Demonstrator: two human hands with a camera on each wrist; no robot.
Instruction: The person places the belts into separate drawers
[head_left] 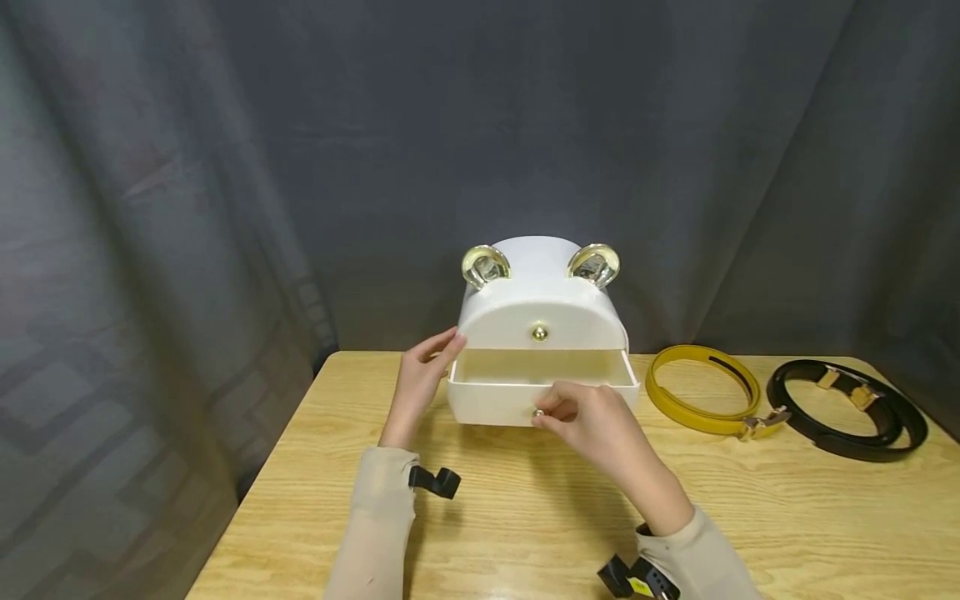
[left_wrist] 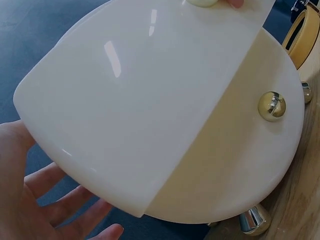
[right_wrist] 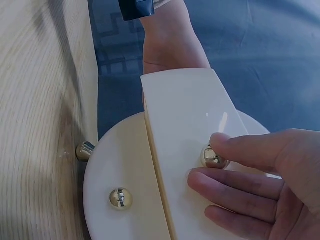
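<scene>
On the table, foremost: drawer, white, pulled out; its gold knob pinched by right hand. Behind: box, white, domed; left hand, fingers relaxed, touching its left side. Counted: knobs, two; ears, gold, two; belts, coiled, two. Beyond: grey curtain.

Beige sleeves, black wrist mounts

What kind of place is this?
Maybe a little indoor corner set up for showing or filming things, but I can't be sure. A dark curtain hangs behind a wooden table, and on it sit a white box with drawers and a looped yellow belt.
</scene>
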